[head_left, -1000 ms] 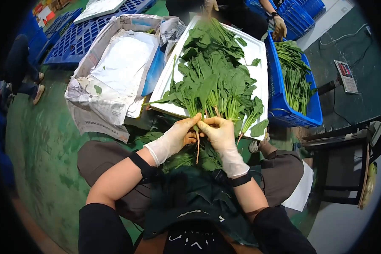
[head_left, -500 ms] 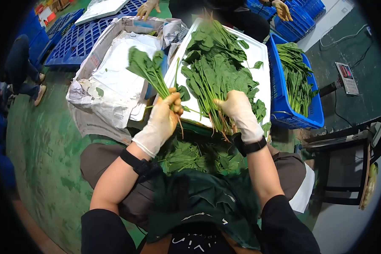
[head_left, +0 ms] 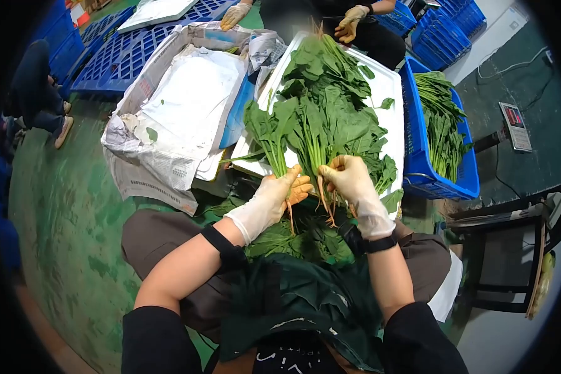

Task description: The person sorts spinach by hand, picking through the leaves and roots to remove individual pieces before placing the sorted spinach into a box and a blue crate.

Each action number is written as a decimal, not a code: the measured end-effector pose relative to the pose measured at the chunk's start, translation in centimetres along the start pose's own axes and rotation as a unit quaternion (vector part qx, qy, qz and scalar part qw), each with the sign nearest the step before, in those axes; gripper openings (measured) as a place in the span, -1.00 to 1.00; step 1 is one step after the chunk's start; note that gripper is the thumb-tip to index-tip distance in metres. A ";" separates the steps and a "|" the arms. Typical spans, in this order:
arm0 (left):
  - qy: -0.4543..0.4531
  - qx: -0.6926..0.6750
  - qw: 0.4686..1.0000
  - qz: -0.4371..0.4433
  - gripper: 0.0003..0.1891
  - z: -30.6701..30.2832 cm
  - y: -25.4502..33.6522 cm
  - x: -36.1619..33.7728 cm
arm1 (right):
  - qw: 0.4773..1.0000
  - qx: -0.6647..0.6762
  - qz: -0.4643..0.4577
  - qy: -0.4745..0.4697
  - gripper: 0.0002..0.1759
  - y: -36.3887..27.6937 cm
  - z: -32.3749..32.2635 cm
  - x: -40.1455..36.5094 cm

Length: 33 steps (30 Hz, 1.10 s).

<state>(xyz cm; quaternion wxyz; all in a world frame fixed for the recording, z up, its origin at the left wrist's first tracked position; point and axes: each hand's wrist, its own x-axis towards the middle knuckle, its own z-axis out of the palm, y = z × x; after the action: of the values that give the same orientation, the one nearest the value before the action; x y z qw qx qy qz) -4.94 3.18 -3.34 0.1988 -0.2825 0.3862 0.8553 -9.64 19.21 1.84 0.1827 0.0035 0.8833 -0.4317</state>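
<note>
My left hand [head_left: 269, 204], in a pale glove, is closed around the stems of a small spinach bunch [head_left: 272, 134], leaves pointing away from me and pinkish roots hanging below. Close beside it, my gloved right hand [head_left: 353, 182] pinches spinach stems [head_left: 318, 153] by their root ends at the near edge of the pile. The large pile of spinach [head_left: 340, 93] lies on a white foam board [head_left: 386, 84]. More loose greens [head_left: 274, 240] lie below my hands, in front of my lap.
A newspaper-lined box [head_left: 134, 93] with white sheets stands left of the board. On the right, a blue crate [head_left: 421, 146] holds spinach, near a digital scale [head_left: 516, 128]. Across from me are another person's gloved hands [head_left: 352, 23]. Blue crates [head_left: 442, 37] stand behind.
My left hand has brought its bunch rightward and toward me, from beside the newspaper-lined box to beside my right hand. My right hand has shifted slightly nearer to me, still at the stems.
</note>
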 end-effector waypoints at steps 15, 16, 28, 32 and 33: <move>-0.290 -0.017 0.954 0.074 -0.59 -0.3 2.4 -2.1 | 0.982 0.165 0.064 -0.070 -0.63 -1.0 1.3 -10.0; -0.291 -0.015 0.954 0.074 -0.59 -0.2 2.1 -2.4 | 0.989 0.146 0.012 0.002 -0.62 -0.2 1.7 -9.4; -0.304 -0.084 0.948 0.048 -0.45 -0.9 0.1 -1.1 | 0.976 0.090 -0.119 0.159 -0.58 0.8 5.9 -5.7; -0.279 -0.087 0.955 0.050 -0.46 -1.3 0.1 -1.0 | 0.964 0.195 -0.106 0.149 -0.66 1.6 6.9 -5.8; -0.286 -0.090 0.953 0.051 -0.47 -1.4 0.2 -0.9 | 0.964 0.195 -0.105 0.149 -0.66 1.9 7.0 -5.7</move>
<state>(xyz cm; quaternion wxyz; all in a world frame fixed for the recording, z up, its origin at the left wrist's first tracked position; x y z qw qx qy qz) -3.87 1.85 -3.41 0.2305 -0.0229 0.2486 0.9405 -1.81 15.88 -1.66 -0.0015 0.0110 0.7944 -0.6073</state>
